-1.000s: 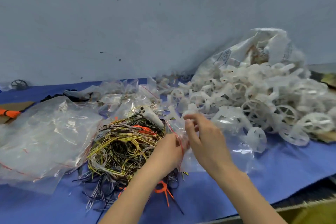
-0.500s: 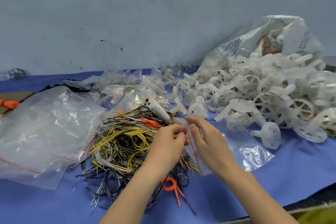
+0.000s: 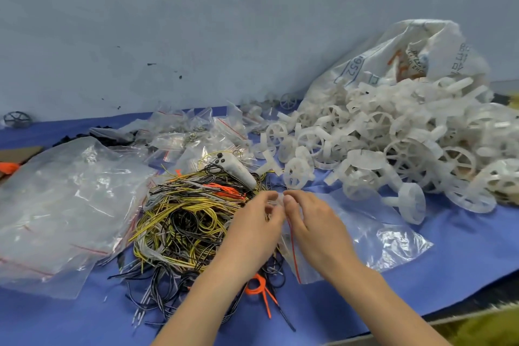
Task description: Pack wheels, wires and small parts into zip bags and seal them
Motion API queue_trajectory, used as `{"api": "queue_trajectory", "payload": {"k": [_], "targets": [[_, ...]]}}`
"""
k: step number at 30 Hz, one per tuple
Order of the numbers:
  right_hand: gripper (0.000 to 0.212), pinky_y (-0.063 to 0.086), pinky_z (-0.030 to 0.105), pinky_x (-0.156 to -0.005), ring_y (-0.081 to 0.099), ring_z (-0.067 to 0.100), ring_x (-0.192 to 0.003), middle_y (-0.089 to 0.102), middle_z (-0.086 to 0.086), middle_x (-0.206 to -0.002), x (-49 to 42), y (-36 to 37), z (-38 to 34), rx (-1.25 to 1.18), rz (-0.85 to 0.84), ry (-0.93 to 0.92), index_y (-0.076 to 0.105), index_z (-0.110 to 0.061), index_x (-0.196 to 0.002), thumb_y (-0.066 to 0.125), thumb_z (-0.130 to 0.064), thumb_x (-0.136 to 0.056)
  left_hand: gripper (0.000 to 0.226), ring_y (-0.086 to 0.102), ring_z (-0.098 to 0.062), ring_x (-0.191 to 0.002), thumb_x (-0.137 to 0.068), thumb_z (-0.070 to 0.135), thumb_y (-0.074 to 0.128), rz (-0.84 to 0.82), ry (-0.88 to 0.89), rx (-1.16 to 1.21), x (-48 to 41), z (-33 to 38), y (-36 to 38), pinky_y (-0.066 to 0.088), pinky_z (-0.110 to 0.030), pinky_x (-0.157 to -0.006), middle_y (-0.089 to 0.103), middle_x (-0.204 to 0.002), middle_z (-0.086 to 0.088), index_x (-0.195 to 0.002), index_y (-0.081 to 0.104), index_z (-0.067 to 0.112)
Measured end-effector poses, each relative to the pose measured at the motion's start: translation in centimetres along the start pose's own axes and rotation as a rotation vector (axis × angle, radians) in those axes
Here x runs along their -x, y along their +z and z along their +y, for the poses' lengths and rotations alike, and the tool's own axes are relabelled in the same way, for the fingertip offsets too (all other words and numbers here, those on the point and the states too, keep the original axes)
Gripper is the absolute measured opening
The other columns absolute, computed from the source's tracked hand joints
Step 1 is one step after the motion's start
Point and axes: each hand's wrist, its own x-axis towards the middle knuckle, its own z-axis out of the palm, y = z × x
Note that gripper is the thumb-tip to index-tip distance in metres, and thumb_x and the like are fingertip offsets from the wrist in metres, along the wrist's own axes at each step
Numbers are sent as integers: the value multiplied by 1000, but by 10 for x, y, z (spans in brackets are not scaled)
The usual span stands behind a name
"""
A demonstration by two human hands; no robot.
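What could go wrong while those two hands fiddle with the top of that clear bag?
The left hand and right hand pinch the zip bag right beside the wire pile, so a loose wire might snag in the red seal strip. The wheels are heaped close by and could roll onto the bag.

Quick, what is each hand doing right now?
Left hand: pinching the top edge of the zip bag.
Right hand: pinching the same bag's top edge, close beside the left.

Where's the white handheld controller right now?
In the head view, the white controller lies centre frame on the far edge of the wire pile, just left of the white wheels.
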Motion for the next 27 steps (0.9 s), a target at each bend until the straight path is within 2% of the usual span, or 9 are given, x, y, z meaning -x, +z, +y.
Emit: {"api": "queue_trajectory", "payload": {"k": [3, 6, 8, 12, 15, 18, 20, 23, 27], "targets": [[42, 41, 41, -96, 52, 22, -119, 59, -6, -129, 1, 2, -2, 150, -39, 33, 50, -33, -133, 24, -48, -104, 18, 60, 9, -81, -95, 32, 50, 144, 75, -65, -18, 13, -2, 41, -5, -63, 62, -91, 23, -109, 62, 33], [33, 38, 39, -92, 51, 22, -115, 59, -7, -126, -4, -2, 0, 155, -8, 52, 53, -31, -129, 31, -37, -104, 18, 61, 3, -80, -95, 29, 49, 94, 81, -132, -50, 32, 3, 46, -14, -65, 64, -89, 17, -104, 64, 27], [27, 38, 38, -88, 50, 22, -106, 61, -5, -116, -8, -8, 2, 133, 37, 73, 58, -27, -116, 35, -31, -102, 22, 64, -16, -87, -95, 27, 49, 17, 32, -256, -77, 44, 13, 50, -29, -74, 70, -93, 2, -103, 67, 16], [25, 39, 38, -82, 49, 24, -100, 62, -1, -107, -17, -24, 12, 20, 105, 148, 62, -21, -106, 39, -24, -99, 26, 61, -37, -80, -90, 27, 54, -113, -47, -492, -112, 55, 39, 40, -33, -60, 62, -77, -20, -77, 56, 4], [24, 42, 36, -80, 55, 21, -101, 66, -3, -108, -22, -36, 20, -151, 173, 256, 63, -23, -107, 41, -24, -98, 38, 62, -37, -99, -90, 39, 59, -135, -81, -652, -126, 53, 56, 48, -38, -74, 65, -104, -21, -102, 59, 3], [18, 37, 31, -71, 57, 16, -93, 66, -8, -102, -25, -43, 23, -285, 227, 313, 60, -31, -101, 43, -26, -97, 44, 61, -33, -100, -89, 46, 58, -110, -100, -722, -127, 48, 63, 48, -38, -78, 61, -113, -13, -115, 51, 11], [15, 39, 31, -70, 57, 14, -92, 64, -8, -101, -25, -45, 23, -336, 236, 318, 57, -32, -101, 43, -27, -97, 36, 61, -32, -97, -89, 41, 58, -63, -101, -706, -127, 46, 62, 47, -36, -74, 61, -111, -12, -108, 48, 11], [16, 45, 36, -84, 54, 18, -104, 59, -7, -109, -25, -44, 23, -381, 254, 311, 54, -30, -108, 43, -27, -98, 29, 62, -33, -91, -88, 33, 56, -13, -92, -546, -122, 49, 48, 51, -39, -74, 62, -101, -13, -102, 52, 8], [34, 43, 37, -94, 53, 18, -115, 55, -4, -127, -26, -45, 20, -484, 232, 323, 48, -26, -133, 44, -33, -100, 14, 68, -18, -68, -91, 25, 57, 25, -113, 163, -92, 52, 18, 57, -34, -61, 67, -84, -6, -91, 61, 11]]}}
